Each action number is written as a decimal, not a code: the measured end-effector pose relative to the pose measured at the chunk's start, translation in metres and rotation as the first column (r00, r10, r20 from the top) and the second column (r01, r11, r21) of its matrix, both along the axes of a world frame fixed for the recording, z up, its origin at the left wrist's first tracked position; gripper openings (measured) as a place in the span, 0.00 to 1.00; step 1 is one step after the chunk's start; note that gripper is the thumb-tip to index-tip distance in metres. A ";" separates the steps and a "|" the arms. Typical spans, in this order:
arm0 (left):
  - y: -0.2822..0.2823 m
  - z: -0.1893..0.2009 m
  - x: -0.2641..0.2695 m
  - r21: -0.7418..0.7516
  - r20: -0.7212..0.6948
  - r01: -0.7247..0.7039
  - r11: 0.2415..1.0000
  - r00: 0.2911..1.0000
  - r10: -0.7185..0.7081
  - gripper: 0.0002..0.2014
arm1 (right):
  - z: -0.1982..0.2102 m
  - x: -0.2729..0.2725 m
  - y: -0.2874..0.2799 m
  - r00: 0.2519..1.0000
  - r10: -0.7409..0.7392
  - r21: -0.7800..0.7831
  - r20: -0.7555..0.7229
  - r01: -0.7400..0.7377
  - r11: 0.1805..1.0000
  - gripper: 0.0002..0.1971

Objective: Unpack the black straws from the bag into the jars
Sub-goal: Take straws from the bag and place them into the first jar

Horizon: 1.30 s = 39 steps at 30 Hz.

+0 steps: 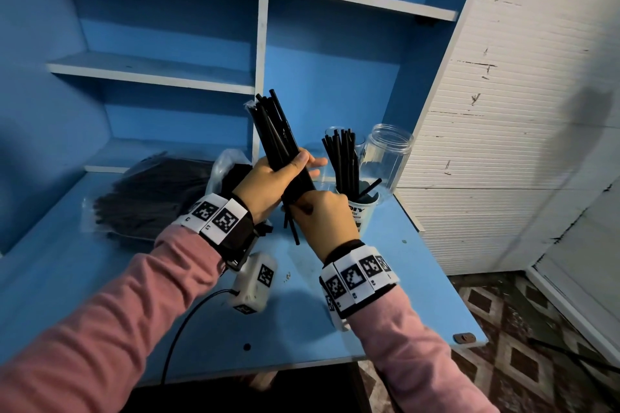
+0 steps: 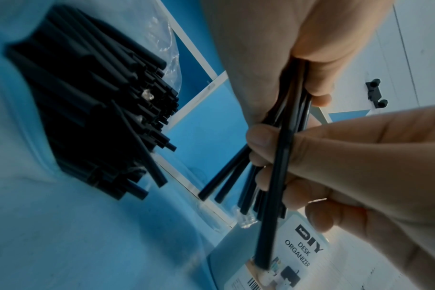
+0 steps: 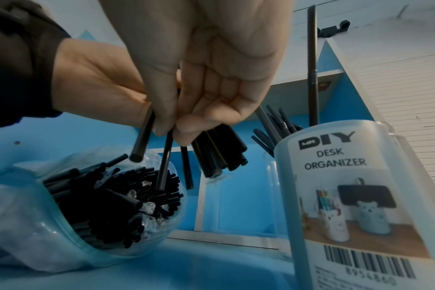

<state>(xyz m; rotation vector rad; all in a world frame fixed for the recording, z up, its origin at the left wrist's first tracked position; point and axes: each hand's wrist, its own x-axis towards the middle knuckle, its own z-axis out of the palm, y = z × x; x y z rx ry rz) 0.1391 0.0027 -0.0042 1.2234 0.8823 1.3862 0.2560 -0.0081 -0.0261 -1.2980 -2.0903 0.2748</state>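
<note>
While the right hand (image 1: 322, 214) pinches the low ends of a bunch of black straws (image 1: 278, 134), the left hand (image 1: 271, 178) wraps its fingers round the middle, above the blue desk (image 1: 385, 295). Just behind stands a white jar (image 1: 360, 211) with straws inside. A clear jar (image 1: 391, 154) stands past it. The bag (image 1: 147, 198) of straws lies to the left.

Both arms wear long pink sleeves (image 1: 110, 318), knit-looking and reaching to the wrists. Each wrist carries a black band (image 1: 240, 238) ringed with white tiles printed with black square markers (image 1: 355, 278). Under the left wrist, at centre frame, hangs a white boxy camera unit (image 1: 255, 282) bearing the same kind of marker, and a black cable (image 1: 181, 329) loops from it toward the lower edge.
</note>
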 end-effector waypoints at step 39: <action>0.001 0.019 -0.015 0.414 -0.379 -0.203 0.887 0.848 0.371 0.09 | 0.078 0.007 0.001 0.964 0.091 0.190 -0.249 -0.043 0.981 0.04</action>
